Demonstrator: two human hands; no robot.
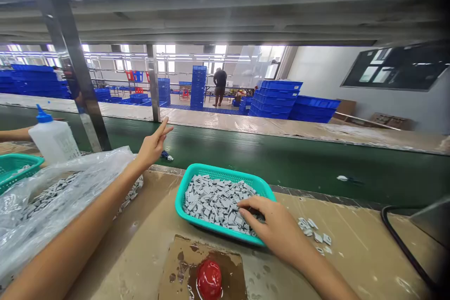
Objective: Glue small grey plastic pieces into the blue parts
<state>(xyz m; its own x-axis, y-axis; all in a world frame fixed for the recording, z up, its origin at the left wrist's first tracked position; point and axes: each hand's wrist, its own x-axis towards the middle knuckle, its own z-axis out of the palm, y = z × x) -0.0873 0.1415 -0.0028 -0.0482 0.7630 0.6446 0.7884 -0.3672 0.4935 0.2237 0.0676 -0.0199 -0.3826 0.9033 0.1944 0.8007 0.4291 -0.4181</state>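
My left hand [153, 145] is stretched out over the green conveyor belt [225, 143], index finger extended and nothing visible in it. Close by, a small dark blue and white piece [167, 155] lies on the belt. A turquoise plastic basket [225, 231] full of small light grey plastic parts [214, 201] stands in front of me. Over its right side is my right hand [269, 220], thumb and index finger slightly apart at the parts; its other fingers are partly hidden. In front of the basket, a wet red lump [210, 279] sits on a stained cardboard piece [168, 267].
Left are a clear plastic bag [87, 168] of grey parts, a white bottle [56, 140] with blue nozzle, and another basket [21, 161]. Loose parts [312, 232] and a black cable [401, 248] lie right. A metal post [68, 56] rises left; a person [220, 85] stands far back.
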